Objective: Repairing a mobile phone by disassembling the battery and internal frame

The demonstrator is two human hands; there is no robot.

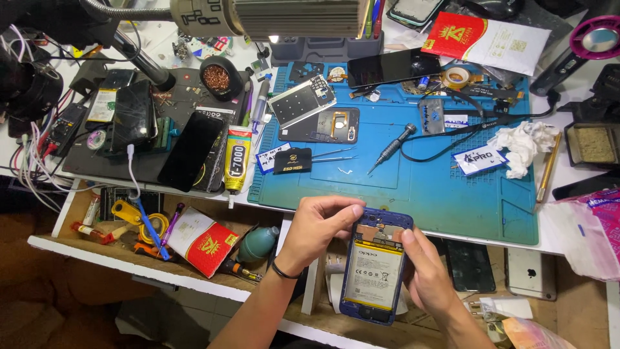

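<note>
I hold an opened blue phone [375, 271] with its back off, so its white battery and circuit board show. It hangs in front of me, just below the near edge of the blue work mat [420, 174]. My left hand [316, 229] grips the phone's upper left corner, thumb and fingers pinched at the top edge. My right hand [423, 268] clasps the right side, with its thumb resting near the top of the battery.
On the mat lie a precision screwdriver [391, 148], tweezers [332, 155], a dark phone back cover [321, 125], a phone screen [392, 66], tape roll [456, 77] and crumpled tissue [522, 145]. A glue tube [237, 158] and black phones [190, 152] sit left. An open drawer [161, 236] holds tools.
</note>
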